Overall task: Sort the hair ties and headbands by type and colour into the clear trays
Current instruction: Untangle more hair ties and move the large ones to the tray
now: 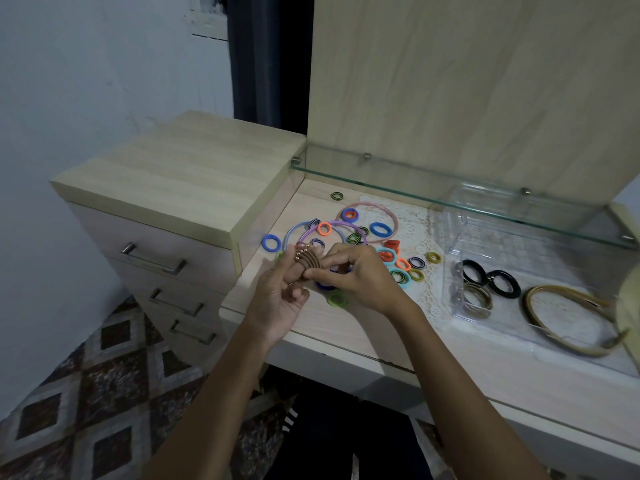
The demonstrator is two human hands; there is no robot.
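Desk edge: we see the front lip of the desk [346, 344] running from lower left of the pile toward the lower right; both forearms cross it.
Left boundary: the drawer unit [180, 188] stands taller than the desk surface and walls off the pile's left side.
Overhead: the glass shelf [450, 199] hangs over the rear of the desk, above the back of the tray.
Open room: bare wood shows between the hands and the front lip, and a lace mat [426, 244] lies between the pile and the tray.
Left hand [282, 299]: we see it palm up, fingers curled, with a bundle of brown hair ties [310, 263] looped round its raised fingers.
Right hand [356, 275]: fingers bent, thumb and forefinger pinching the same brown bundle from the right side.
Loose pile: mixed coloured hair ties [379, 229] lie scattered behind the hands, with a purple headband [330, 226] and a pink headband [388, 211] overlapping them.
Stray pieces: a blue hair tie [270, 242] sits apart at the left; a green hair tie [336, 300] lies just under the right hand.
Clear tray [457, 299]: at the right of the desk, holding black hair ties [502, 284] and grey-brown ones beside them.
Tan headband [568, 317]: rests right of those black ties.
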